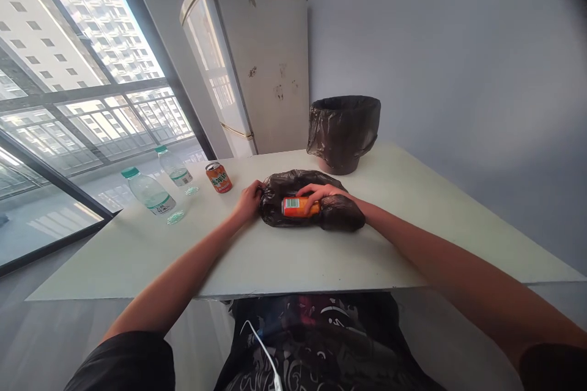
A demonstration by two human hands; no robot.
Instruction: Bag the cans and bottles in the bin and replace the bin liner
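Observation:
A black plastic bag [293, 180] lies spread on the table in front of me, its mouth open toward my body. My right hand [316, 194] grips an orange drink can [293, 206] lying on its side within the bag. Bunched plastic covers part of that hand's wrist and the can's right end. At the bag's left edge, my left hand [252, 195] is closed on the plastic, with its fingertips partly hidden. Left of it stands another orange soda can [219, 178], upright and apart from both hands.
Two clear bottles with green caps, a nearer bottle [149, 189] and a farther bottle [174, 166], stand on the left of the white table [275, 263]. A bin lined with black plastic [343, 134] stands at the back, before a fridge [270, 67].

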